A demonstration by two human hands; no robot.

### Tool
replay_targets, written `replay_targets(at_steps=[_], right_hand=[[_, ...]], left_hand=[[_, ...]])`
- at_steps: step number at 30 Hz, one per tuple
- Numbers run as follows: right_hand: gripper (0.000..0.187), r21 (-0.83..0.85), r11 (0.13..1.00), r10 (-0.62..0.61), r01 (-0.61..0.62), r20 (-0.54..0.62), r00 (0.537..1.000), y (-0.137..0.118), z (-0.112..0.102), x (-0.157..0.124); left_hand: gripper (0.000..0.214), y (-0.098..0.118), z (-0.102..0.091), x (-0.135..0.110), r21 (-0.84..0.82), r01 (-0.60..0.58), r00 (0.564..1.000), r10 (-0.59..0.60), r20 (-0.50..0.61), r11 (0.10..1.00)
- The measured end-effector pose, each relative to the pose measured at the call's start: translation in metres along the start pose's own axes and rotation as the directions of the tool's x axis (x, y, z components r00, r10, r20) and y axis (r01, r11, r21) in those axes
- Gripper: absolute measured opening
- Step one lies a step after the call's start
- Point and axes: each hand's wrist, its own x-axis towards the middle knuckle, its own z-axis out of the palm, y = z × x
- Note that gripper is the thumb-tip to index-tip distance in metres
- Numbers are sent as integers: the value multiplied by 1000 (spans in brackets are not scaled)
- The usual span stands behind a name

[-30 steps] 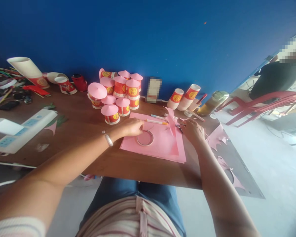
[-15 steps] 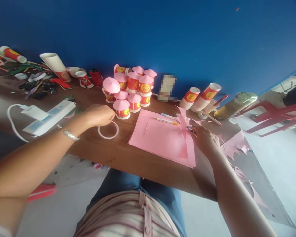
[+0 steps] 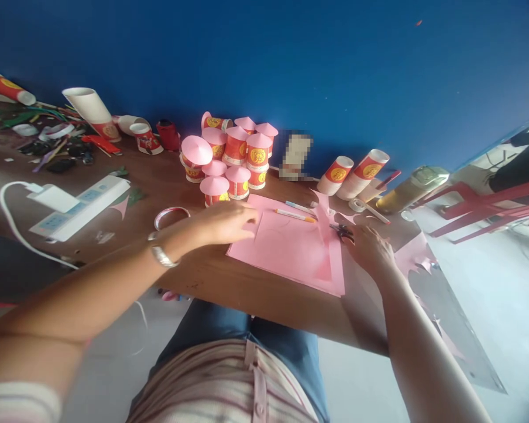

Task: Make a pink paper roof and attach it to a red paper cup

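My left hand (image 3: pixel 231 223) holds nothing. Its fingers are apart above the left edge of a stack of pink paper sheets (image 3: pixel 291 255). Behind my left wrist, a thin whitish ring with reddish marks (image 3: pixel 157 219) lies on the table, partly hidden by the forearm. At the right side of the stack, my right hand (image 3: pixel 372 249) has its fingers around the dark handles of a pair of scissors (image 3: pixel 344 232). A curled pink paper strip (image 3: pixel 324 214) stands by the blades. An orange-capped white pen (image 3: pixel 294 215) and a blue-tipped pen (image 3: pixel 296 207) lie across the sheets.
Several red paper cups with pink cone tops (image 3: pixel 214 187) stand beyond my left hand. Stacked cups (image 3: pixel 335 176), a tape roll (image 3: pixel 357 204) and a gold bottle (image 3: pixel 412 188) are at the right. A white power strip (image 3: pixel 81 208) and pink scraps (image 3: pixel 417 255) lie toward the sides.
My left hand has let go of the ring on the table and moved right to the pink sheets, its fingers opening. My right hand stays at the scissors. The view has shifted slightly.
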Motion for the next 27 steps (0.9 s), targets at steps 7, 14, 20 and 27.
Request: replay_targets(at_steps=[7,14,20,27], right_hand=[[42,36,999,27,-26,-13,1000,8,4,-1],[45,85,996,-24,27,-45,999,7,4,2],[65,53,997,-53,53,-5,999,-1,-3,4],[45,38,993,112,-113,39,993,4,-3,-2]], left_hand=[[59,8,23,75,17,-21,985,18,173,1000],[39,12,17,91,-105,13,969,13,246,994],[40,15,16,99,-63,17,959,1,282,998],[52,21,11,101,77,-27,885,-12,465,997]])
